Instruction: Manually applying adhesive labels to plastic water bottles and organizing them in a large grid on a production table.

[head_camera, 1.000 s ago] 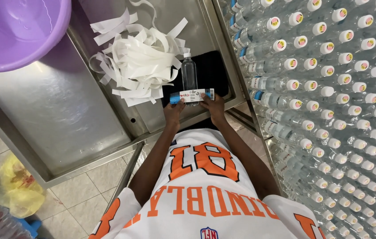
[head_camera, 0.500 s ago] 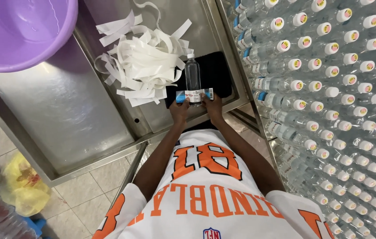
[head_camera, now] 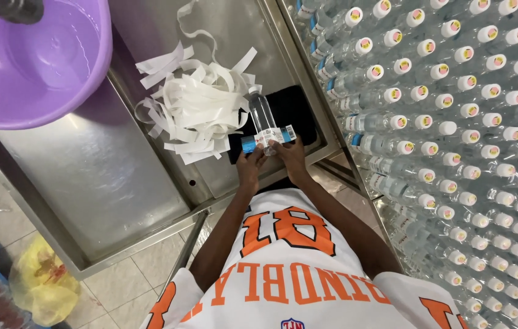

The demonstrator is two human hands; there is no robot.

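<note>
Steel tray table (head_camera: pixel 106 176), black mat (head_camera: pixel 295 106) at its near corner. Left hand (head_camera: pixel 250 163) and right hand (head_camera: pixel 291 155) pinch the ends of a label (head_camera: pixel 268 137) across a clear bottle (head_camera: pixel 262 116) lying just beyond the fingertips. White strip pile (head_camera: pixel 201 109) left of them, purple basin (head_camera: pixel 33 61) farther left.

On the metal table (head_camera: pixel 119 183), a bottle (head_camera: pixel 261 114) lies on a mat (head_camera: pixel 298 106) with a label (head_camera: pixel 268 138) across it, paper strips (head_camera: pixel 201 109) to its left, a basin (head_camera: pixel 33 67) beyond those, stacked bottles (head_camera: pixel 454 134) to the right.
</note>
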